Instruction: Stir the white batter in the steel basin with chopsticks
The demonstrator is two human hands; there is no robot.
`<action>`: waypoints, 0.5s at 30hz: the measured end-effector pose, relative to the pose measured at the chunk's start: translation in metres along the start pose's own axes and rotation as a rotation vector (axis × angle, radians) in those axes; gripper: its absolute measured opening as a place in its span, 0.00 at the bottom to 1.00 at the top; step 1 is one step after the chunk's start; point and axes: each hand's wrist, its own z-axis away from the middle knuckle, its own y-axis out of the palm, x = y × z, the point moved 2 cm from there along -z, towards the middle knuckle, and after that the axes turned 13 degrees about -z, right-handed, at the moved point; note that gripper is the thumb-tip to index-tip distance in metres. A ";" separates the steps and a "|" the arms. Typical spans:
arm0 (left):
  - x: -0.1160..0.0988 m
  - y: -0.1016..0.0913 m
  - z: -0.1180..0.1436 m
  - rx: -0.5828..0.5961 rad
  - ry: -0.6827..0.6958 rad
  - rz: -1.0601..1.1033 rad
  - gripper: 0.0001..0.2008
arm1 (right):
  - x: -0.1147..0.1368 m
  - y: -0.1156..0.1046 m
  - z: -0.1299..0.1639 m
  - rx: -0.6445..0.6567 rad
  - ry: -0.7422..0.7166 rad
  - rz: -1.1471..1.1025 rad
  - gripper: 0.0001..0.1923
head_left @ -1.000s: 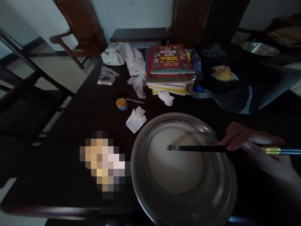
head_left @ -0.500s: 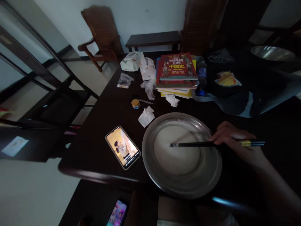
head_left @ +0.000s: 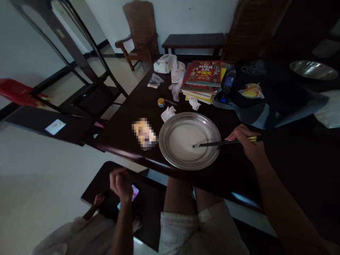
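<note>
Stirring pose: the right hand [head_left: 245, 141] pinches a pair of chopsticks [head_left: 220, 143], tips resting in pale batter in a metal basin [head_left: 212, 156] just ahead of the fingers. Batter looks smooth, mixing seemingly far along. The left hand [head_left: 120, 182] hangs curled, seemingly empty, below the table [head_left: 127, 106].

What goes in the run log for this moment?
right hand: holds chopsticks, tips in batter | steel bowl: on dark table | left hand: not identifiable
</note>
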 end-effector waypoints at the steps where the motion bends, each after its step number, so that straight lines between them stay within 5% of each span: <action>1: -0.010 0.001 -0.021 -0.055 0.002 0.018 0.16 | 0.002 0.000 -0.002 0.066 -0.017 0.017 0.18; 4: -0.065 0.035 -0.101 0.157 0.247 -0.013 0.14 | 0.008 0.001 -0.012 0.233 -0.068 0.044 0.16; 8: -0.129 0.114 -0.177 0.599 0.603 -0.192 0.20 | 0.010 -0.008 -0.029 0.214 -0.094 0.061 0.18; 11: -0.143 0.157 -0.188 0.864 0.656 -0.431 0.23 | 0.009 -0.015 -0.034 0.267 -0.112 0.050 0.19; 15: -0.138 0.173 -0.177 0.915 0.565 -0.543 0.22 | 0.002 -0.021 -0.034 0.346 -0.131 0.013 0.19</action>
